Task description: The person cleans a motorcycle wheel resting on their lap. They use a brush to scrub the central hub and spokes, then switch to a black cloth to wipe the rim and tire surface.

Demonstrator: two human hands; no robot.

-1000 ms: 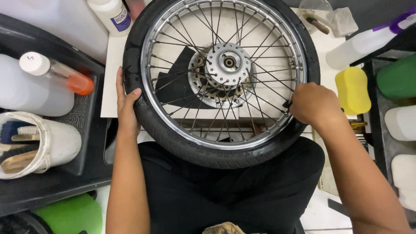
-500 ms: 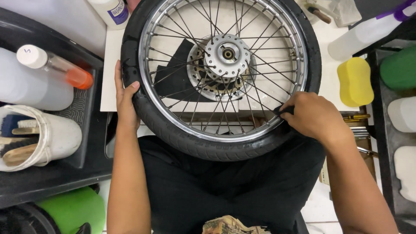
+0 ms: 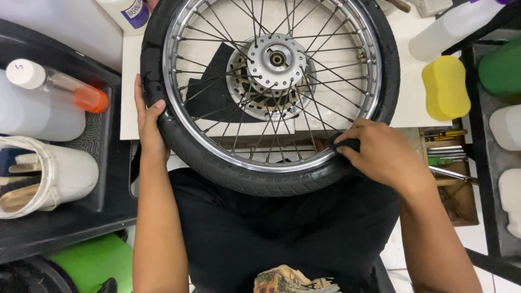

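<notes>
Wheel (image 3: 271,92) rim between both hands

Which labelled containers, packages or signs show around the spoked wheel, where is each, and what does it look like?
White plastic bottle with a purple-and-white label: top edge, left of the tyre; only its lower part shows.
Clear bottle with white cap and orange end: lying in the black tray on the left; small handwritten mark on the cap.
No signs or screens show.

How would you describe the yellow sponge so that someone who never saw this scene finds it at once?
Start at the big spoked wheel on the white table and look past its tyre, above the right hand. The yellow sponge lies there at the table's edge. It is the only yellow, soft, waisted block; the things next to it are a white bottle and a green container.
</notes>
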